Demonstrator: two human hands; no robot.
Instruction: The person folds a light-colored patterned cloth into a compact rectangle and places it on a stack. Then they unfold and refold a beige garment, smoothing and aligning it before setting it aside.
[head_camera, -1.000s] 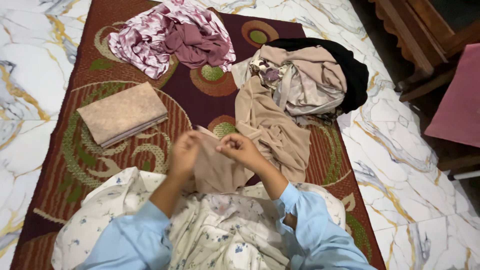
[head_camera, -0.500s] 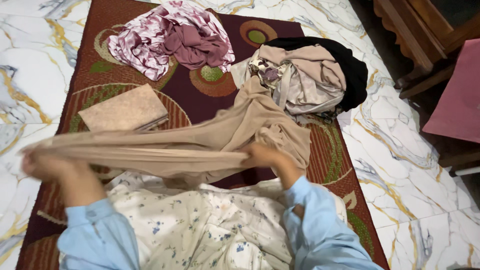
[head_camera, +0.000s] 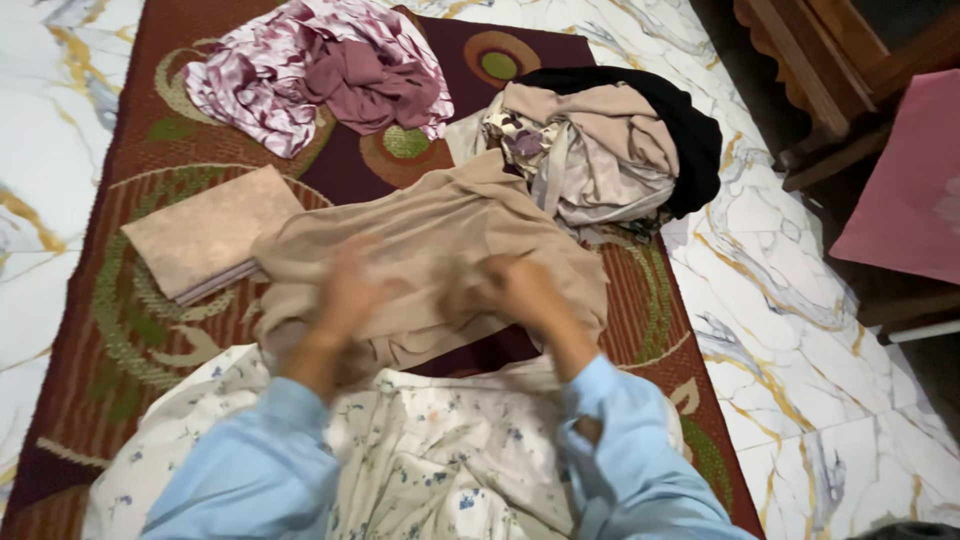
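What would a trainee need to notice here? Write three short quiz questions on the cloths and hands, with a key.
1. True or false: both hands are on the beige cloth.
2. Which lies nearest the left hand? A. the folded cloth B. the black cloth C. the pink patterned cloth
3. Fill in: the piles lie on a dark red ____, which lies on a marble floor.

Key
1. True: the left hand and right hand, both blurred, are on it.
2. A
3. rug
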